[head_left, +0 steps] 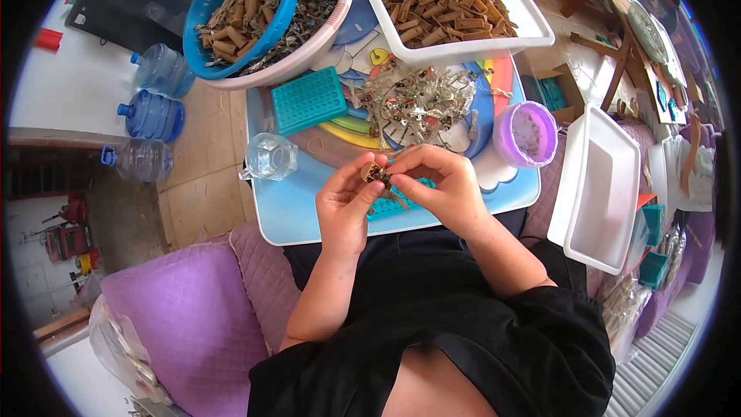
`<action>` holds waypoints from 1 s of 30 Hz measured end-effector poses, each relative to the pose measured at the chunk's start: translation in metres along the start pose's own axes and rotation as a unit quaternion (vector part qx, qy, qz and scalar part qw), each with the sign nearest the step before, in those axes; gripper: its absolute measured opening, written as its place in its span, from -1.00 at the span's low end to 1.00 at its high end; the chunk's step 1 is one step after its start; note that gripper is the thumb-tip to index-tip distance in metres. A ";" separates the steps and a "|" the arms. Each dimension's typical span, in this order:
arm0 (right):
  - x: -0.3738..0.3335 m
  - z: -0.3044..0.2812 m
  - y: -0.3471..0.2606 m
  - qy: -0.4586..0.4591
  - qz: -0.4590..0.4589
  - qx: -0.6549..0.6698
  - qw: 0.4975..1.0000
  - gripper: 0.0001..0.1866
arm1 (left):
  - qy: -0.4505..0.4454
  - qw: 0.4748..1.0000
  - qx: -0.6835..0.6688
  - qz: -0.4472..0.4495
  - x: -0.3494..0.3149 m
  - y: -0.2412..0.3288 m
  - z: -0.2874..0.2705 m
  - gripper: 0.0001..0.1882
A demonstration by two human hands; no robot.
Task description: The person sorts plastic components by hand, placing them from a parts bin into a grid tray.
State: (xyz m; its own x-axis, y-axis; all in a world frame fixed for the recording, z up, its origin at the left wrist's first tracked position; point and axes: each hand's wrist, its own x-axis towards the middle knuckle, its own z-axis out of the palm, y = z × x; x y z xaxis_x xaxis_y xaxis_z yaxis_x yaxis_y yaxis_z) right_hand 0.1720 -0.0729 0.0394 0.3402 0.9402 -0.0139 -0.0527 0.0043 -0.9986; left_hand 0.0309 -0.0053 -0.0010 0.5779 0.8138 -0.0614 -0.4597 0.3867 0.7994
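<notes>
Both hands meet above the near part of the low table (289,212). In the fingertips of my left hand (343,205) is a small tan plastic casing (372,171), its hollow side showing. My right hand (444,185) pinches a small dark electronic part (382,176) against the casing's edge; my fingers cover much of both, so I cannot tell how far it sits inside. Beneath my hands lies a teal perforated tray (382,209), partly hidden. Just beyond them is a heap of small electronic parts with clear wires (421,104).
A second teal tray (309,99) and a clear glass jug (270,156) stand left; a purple tub (532,133) stands right. Farther off are a white bin (478,50) of tan casings and a blue basket (289,11) over a pink basin (340,11). A white bin (575,208) leans right.
</notes>
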 end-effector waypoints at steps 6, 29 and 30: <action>0.017 -0.025 0.006 0.108 -0.016 -0.009 0.994 -0.90 | 0.026 0.999 -0.015 -0.036 -0.003 0.006 0.001 -0.64; 0.017 -0.012 0.025 -0.051 -0.206 -0.197 0.957 -0.80 | 0.066 0.995 -0.008 -0.074 0.001 -0.004 -0.003 -0.69; 0.017 -0.011 0.029 -0.045 -0.207 -0.168 0.963 -0.82 | 0.075 0.996 -0.011 -0.056 0.003 -0.002 -0.006 -0.69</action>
State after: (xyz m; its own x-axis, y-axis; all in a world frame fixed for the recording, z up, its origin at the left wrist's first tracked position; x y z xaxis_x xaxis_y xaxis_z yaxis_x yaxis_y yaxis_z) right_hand 0.1871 -0.0604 0.0101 0.1825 0.9075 0.3784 0.3824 0.2891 -0.8776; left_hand 0.0297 -0.0013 -0.0060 0.5195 0.8200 -0.2403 -0.4128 0.4872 0.7696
